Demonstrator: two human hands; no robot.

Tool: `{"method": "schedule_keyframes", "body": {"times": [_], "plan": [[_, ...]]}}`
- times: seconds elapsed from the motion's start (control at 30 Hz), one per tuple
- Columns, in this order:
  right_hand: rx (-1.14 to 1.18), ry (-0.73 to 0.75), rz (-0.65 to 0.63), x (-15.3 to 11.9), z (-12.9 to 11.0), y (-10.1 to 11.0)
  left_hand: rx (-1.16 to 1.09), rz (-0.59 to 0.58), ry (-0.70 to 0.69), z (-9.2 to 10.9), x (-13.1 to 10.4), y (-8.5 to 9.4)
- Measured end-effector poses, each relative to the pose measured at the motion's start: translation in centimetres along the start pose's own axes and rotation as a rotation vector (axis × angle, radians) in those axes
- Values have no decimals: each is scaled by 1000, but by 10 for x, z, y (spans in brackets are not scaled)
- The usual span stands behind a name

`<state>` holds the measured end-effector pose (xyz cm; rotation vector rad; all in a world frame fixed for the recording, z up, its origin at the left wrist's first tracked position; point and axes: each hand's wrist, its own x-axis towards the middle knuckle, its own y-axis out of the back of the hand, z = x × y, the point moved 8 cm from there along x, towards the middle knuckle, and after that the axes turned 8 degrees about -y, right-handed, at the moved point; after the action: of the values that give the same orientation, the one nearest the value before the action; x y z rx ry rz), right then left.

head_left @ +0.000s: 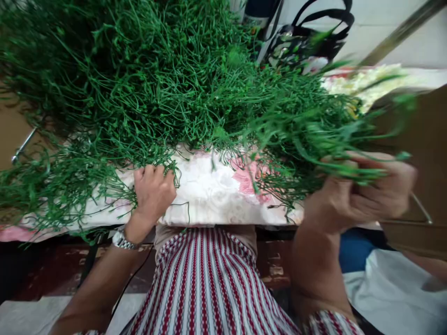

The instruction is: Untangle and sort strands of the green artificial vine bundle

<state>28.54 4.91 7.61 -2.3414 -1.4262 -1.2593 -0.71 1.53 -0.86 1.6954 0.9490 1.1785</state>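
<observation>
Greenery [157,79]: large tangled heap of thin green stems with small buds, lying across the far and left parts of the table [216,204] and reaching toward the right side.
Left hand [155,190]: palm down at the near side of the table, fingers curled closed over the gathered ends of a left bunch [73,181]; the bunch fans out leftward, some stems hanging past the near edge.
Right hand [373,190]: raised near the right side of the table, fingers closed on green stems [366,174]; motion blur hides the exact finger contact and the number of stems held.
Table covering: pale cloth with a pink flower print [247,177], bare between the two hands.
Far right: pale yellow flowers [377,86], slightly blurred, beyond the greenery.
Far side: dark patterned bag [296,44] with black handles, beside a dark blue object [256,11], which is cut off by the view.
Side surfaces: brown panel [422,139] at right; brown surface [12,130] at left, with a metal rod [26,144] near the stems.
Wearer: red-and-white striped garment [209,284]; metal-band watch [124,239] on the left wrist.
Lower right: blue cloth [359,249] and whitish cloth [387,279], just beside the right forearm.
</observation>
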Motion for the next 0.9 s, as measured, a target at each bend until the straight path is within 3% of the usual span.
{"method": "schedule_keyframes", "body": {"times": [0.1, 0.2, 0.3, 0.4, 0.47, 0.57, 0.6, 0.67, 0.7, 0.8, 0.9], "plan": [[6, 95, 120, -11, -16, 4, 21, 20, 61, -15, 1, -3], [3, 177, -15, -14, -26, -10, -73, 33, 91, -22, 0, -4], [14, 265, -192, -19, -31, -24, -258, 127, 96, -23, -5, 6], [5, 311, -321, -26, -34, -34, -339, 336, 135, -17, -14, 38], [13, 333, -393, -33, -37, -40, -408, 465, 111, -3, -15, 67], [18, 386, -513, -47, -47, -53, -606, 445, -63, 37, 2, 95], [15, 407, -550, -52, -50, -58, -638, 380, -123, 51, 11, 96], [26, 420, -607, -60, -54, -65, -683, 181, -276, 80, 25, 84], [49, 408, -627, -62, -53, -66, -718, 138, -292, 86, 29, 76], [174, 298, -645, -61, -44, -61, -903, 158, -154, 79, 29, 51], [244, 136, -524, -49, -22, -40, -1077, 267, 34, 59, 16, 37]]}}
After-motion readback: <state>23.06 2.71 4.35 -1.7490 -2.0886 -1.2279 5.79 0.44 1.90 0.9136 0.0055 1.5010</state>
